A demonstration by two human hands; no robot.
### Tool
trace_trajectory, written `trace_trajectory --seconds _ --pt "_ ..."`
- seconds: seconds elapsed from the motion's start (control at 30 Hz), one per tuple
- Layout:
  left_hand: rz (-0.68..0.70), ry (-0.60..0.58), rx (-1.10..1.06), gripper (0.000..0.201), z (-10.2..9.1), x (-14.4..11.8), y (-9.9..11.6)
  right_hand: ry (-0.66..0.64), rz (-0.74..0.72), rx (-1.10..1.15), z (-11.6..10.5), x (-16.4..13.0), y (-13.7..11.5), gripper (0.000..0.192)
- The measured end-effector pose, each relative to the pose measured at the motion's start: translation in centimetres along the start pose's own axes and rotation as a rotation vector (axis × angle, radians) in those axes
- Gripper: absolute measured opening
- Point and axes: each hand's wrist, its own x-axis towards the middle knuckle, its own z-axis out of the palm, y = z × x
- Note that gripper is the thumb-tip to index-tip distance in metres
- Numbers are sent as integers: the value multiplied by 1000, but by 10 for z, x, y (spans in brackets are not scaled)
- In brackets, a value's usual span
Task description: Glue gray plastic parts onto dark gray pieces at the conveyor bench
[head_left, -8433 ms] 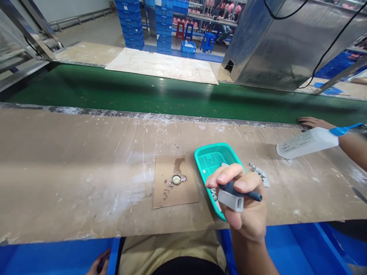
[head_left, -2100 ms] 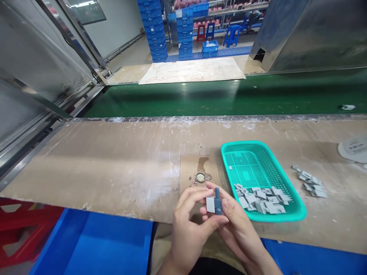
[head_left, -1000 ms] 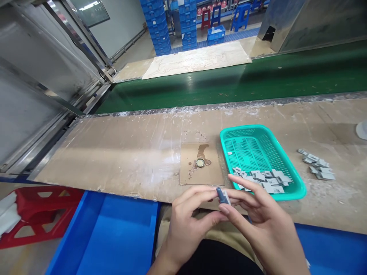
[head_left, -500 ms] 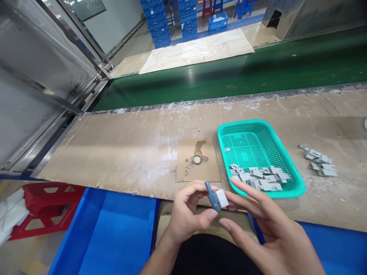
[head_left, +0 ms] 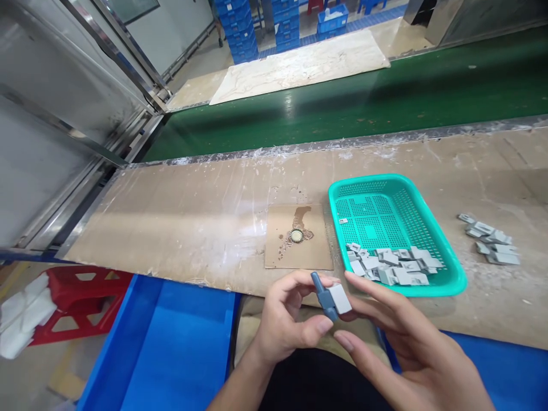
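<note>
My left hand [head_left: 286,322] is closed around a blue-grey plastic piece [head_left: 324,297] with a round peg pointing up and left. A light grey block [head_left: 340,298] sits against the right side of that piece. Close on the right is my right hand [head_left: 413,345], its thumb and fingers spread apart. One of its fingertips reaches behind the block; whether it touches cannot be made out. Beyond the hands lies a turquoise basket [head_left: 445,251], with several small grey plastic parts [head_left: 396,267] heaped at its near end.
Left of the basket, a cardboard square [head_left: 278,222] bears a small round dish [head_left: 297,236] and wet stains. More grey parts [head_left: 492,240] lie to the right. A green conveyor belt [head_left: 308,123] runs behind. Blue bins [head_left: 171,337] and a red stool [head_left: 85,302] stand below the table edge.
The camera view has shifted slightly. Both hands keep nearly the same pose, the left still holding the blue-grey piece with the block beside it.
</note>
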Motion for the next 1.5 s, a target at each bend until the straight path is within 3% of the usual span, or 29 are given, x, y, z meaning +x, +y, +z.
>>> trace_trajectory --seconds 0.23,0.5,0.7,0.87,1.5 --pt "-22 -15 -89 36 0 0 -2 -18 -2 -10 0 8 1 30" --pt "-28 -24 -103 37 -2 2 -2 8 -22 66 4 13 1 24" --pt "169 52 239 62 -9 -1 3 65 -69 -10 5 15 -2 23" --pt "226 54 472 64 -13 -1 13 50 -61 -84 6 16 -1 23" --pt "185 -12 476 63 -24 4 22 82 -146 -262 10 13 4 21"
